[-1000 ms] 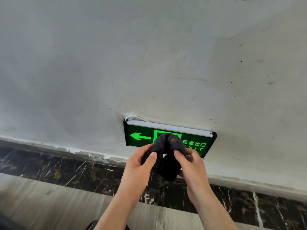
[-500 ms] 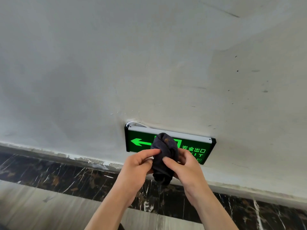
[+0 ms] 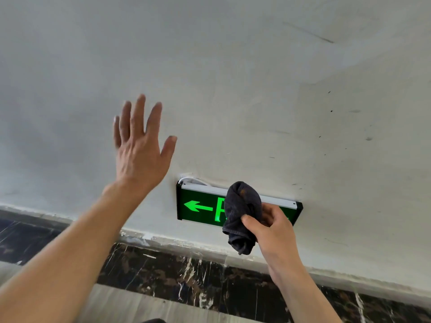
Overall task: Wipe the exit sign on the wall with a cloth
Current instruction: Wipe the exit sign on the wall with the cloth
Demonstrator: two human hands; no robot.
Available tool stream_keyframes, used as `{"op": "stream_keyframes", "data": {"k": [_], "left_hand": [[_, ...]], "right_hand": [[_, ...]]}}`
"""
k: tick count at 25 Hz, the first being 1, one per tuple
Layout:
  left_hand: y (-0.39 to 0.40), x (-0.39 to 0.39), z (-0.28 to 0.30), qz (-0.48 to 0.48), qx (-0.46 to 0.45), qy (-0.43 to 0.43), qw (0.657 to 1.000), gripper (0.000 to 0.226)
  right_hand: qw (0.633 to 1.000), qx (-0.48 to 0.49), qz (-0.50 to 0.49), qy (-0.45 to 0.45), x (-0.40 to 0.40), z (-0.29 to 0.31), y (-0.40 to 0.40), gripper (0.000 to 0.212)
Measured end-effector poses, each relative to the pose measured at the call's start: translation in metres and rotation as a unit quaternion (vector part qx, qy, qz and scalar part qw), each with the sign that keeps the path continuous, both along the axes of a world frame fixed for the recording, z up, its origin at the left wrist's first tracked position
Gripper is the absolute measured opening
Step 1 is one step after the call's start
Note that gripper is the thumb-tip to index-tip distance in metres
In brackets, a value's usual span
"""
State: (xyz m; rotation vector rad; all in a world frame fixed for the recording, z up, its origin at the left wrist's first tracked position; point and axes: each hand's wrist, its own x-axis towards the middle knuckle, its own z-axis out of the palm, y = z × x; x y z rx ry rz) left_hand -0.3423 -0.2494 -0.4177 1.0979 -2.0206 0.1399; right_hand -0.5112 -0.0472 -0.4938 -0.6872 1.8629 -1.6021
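A green lit exit sign (image 3: 198,206) with a left arrow hangs low on the grey wall, with a silver top rail and black frame. My right hand (image 3: 272,227) holds a bunched dark cloth (image 3: 242,213) against the sign's middle, covering the pictogram and most of the lettering. My left hand (image 3: 140,148) is raised with fingers spread, up and to the left of the sign, close to the wall and holding nothing.
A white cable (image 3: 193,180) comes out at the sign's top left corner. Below the wall runs a dark marble skirting (image 3: 163,271), then a lighter floor (image 3: 130,304).
My left hand let go of the cloth and rose up and to the left, opening flat. The right hand alone keeps the cloth on the sign.
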Motion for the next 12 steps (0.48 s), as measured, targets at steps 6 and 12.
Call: {"op": "stream_keyframes", "data": {"k": [6, 12], "left_hand": [[-0.038, -0.032, 0.029, -0.051, -0.229, -0.099, 0.967, 0.069], [-0.060, -0.053, 0.024, -0.075, -0.264, -0.150, 0.950, 0.081]], "right_hand": [[0.996, 0.025, -0.001, 0.080, 0.005, 0.004, -0.011, 0.026], [0.978, 0.066, -0.010, 0.200, 0.011, 0.007, -0.029, 0.026]]}}
